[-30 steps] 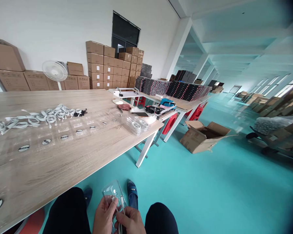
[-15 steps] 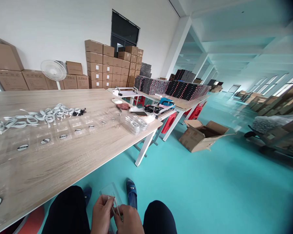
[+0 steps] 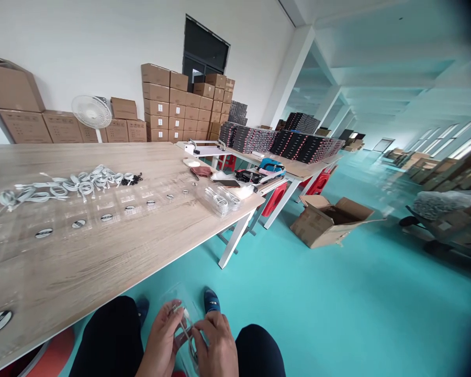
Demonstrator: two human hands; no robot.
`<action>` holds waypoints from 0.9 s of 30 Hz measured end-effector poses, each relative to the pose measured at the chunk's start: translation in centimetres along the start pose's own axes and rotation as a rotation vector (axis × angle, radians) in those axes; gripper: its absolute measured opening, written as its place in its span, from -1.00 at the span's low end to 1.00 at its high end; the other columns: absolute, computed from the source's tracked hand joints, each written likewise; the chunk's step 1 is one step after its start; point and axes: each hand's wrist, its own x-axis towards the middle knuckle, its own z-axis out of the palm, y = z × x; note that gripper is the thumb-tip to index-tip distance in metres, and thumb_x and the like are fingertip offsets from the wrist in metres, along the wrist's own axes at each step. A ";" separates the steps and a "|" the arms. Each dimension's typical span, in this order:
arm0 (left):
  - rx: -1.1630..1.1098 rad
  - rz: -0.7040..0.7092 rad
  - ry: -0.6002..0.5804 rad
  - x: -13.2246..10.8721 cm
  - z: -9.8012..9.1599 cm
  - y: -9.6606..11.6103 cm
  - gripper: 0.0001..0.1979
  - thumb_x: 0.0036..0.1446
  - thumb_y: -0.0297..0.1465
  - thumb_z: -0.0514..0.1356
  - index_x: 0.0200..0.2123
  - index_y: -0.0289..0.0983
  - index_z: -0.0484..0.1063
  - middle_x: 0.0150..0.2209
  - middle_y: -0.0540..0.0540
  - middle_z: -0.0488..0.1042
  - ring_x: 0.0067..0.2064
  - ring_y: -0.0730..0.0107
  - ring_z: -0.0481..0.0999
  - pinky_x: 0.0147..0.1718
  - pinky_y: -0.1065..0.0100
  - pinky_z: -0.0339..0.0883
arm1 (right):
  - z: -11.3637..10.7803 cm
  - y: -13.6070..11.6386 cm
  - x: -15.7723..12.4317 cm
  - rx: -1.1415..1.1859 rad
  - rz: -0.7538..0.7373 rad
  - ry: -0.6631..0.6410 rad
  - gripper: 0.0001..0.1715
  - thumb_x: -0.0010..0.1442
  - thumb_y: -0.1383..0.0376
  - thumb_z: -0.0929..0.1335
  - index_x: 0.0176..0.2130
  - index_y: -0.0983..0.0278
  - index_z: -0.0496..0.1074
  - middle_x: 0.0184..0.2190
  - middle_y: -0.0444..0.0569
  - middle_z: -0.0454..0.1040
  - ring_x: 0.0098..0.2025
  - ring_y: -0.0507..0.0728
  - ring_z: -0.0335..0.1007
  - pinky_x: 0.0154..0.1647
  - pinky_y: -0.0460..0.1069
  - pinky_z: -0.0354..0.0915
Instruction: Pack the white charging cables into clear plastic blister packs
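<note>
Wooden table [image 3: 102,262], teal floor [image 3: 337,303], hands [image 3: 217,343] gripping cable [image 3: 186,315]

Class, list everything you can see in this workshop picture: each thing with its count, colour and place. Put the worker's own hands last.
table: one, light wood, left
cables: many, white, on table's far side
flat packs: one row, clear, on table
cardboard boxes: many, brown, by back wall
fan: one, white, before the boxes
black boxes: many, black, on far table
open carton: one, brown, on floor
clear case: one, transparent, between both hands
left hand: one, gripping the clear case
right hand: one, gripping the clear case
</note>
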 end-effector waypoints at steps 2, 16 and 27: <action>0.008 -0.002 -0.040 -0.2 0.0 0.1 -0.45 -0.17 -0.20 0.54 -0.10 -0.20 0.49 -0.31 0.00 0.51 -0.24 0.32 0.53 -0.27 0.31 0.45 | -0.1 0.0 0.2 0.114 0.091 0.018 -0.71 0.29 0.17 0.30 -0.39 0.18 0.52 -0.32 0.00 0.47 -0.25 0.20 0.41 -0.19 0.03 0.26; 0.058 0.058 -0.176 -1.1 0.5 0.2 -0.68 -0.12 -0.24 0.50 -0.30 -0.28 0.61 -0.40 -0.06 0.60 -0.29 0.22 0.57 -0.25 0.28 0.41 | -3.2 -2.2 1.3 0.629 0.340 -0.236 -0.76 0.06 0.18 0.43 -0.52 0.26 0.40 -0.57 -0.20 0.30 -0.46 0.04 0.17 -0.39 -0.05 0.13; -0.010 0.130 0.120 -1.0 2.6 -2.2 -0.48 -0.40 -0.17 0.58 -0.33 -0.26 0.57 -0.47 0.03 0.53 -0.41 0.37 0.51 -0.44 0.40 0.36 | 0.4 -0.6 1.1 0.296 0.239 -0.010 -0.77 0.09 0.28 0.38 -0.56 0.20 0.32 -0.62 -0.19 0.34 -0.53 0.07 0.20 -0.47 -0.04 0.12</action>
